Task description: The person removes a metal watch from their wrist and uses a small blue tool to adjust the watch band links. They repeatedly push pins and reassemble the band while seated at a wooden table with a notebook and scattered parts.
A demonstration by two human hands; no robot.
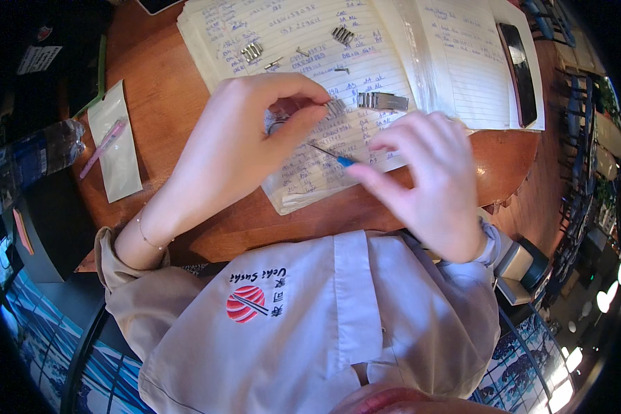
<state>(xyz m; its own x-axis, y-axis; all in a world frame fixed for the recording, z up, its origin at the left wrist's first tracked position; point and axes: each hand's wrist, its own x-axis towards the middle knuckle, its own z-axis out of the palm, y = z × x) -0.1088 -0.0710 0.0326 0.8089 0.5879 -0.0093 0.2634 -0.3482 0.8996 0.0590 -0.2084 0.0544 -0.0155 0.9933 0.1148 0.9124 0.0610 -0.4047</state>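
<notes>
My left hand (pixel 248 131) is closed, thumb and forefinger pinching a metal watch band (pixel 335 107) by its linked end. Part of a round watch shows under the palm; the fingers hide the rest. Right of the pinch lies the band's clasp (pixel 383 101). A thin tool with a blue end (pixel 345 161) slants below my left fingertips, its blue end at my right thumb tip. My right hand (pixel 428 179), slightly blurred, has its thumb and fingers apart. Loose band link pieces (pixel 251 52) and another link piece (pixel 342 35) rest on the handwritten notebook (pixel 310 190), with small pins nearby.
A dark phone (pixel 517 74) lies on the notebook's right page. On the wooden table (pixel 160 76), left, are a pink pen (pixel 103 148) and a white packet (pixel 124 176). A plastic bottle (pixel 34 162) is at the far left. Chairs stand beyond the right edge.
</notes>
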